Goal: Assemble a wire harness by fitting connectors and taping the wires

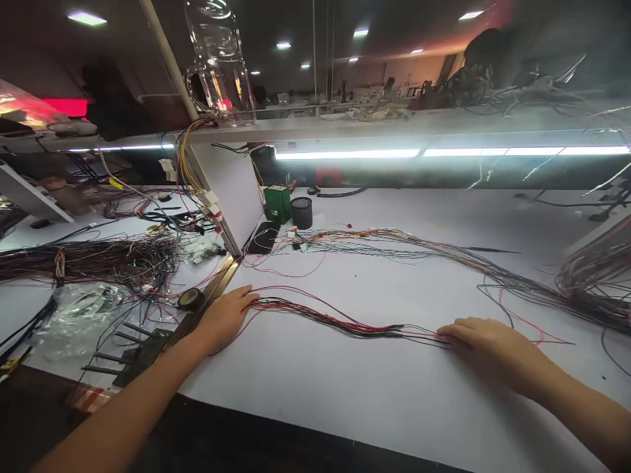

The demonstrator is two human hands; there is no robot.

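A bundle of thin red and black wires [340, 322] lies across the white tabletop in front of me, with a dark wrap near its right part. My left hand [227, 318] is closed on the bundle's left end, close to the metal-edged divider. At the other end, the fingers of my right hand [486, 336] pinch the few wires that come out there. Between the hands the bundle runs in a slight wave. A single red wire [315, 299] arcs above it. The undersides of both hands, and the wire ends in them, are hidden.
Behind lies a long multicoloured harness [444, 249], joining a thick wire heap [591, 289] at right. A green box [277, 203], a mesh cup [302, 213] and a black pouch [263, 238] stand by the divider. Left are a tape roll [190, 299] and a pronged black fixture [140, 358].
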